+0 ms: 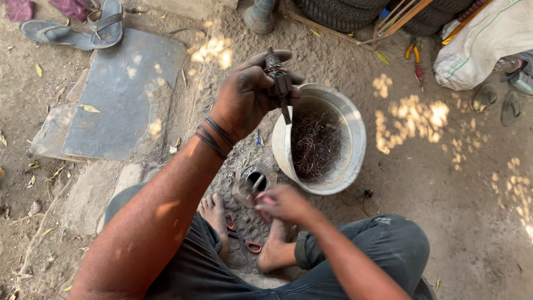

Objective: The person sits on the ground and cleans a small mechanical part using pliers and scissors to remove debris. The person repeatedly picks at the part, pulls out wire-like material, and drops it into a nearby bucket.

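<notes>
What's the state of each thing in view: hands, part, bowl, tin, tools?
left hand: raised, closed on dark metal part
dark metal part: held over the bowl
right hand: low, closed on a small tool, blurred
metal bowl: upright, holds tangled wire
small tin: upright, open
pliers: lying on ground, unheld

Black wristbands (214, 135); dark rolled trousers (383, 244), barefoot

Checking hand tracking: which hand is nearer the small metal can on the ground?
Right. The right hand sits just beside the small metal can, about touching it. The left hand is raised well above it, gripping a dark metal part over the basin.
</notes>
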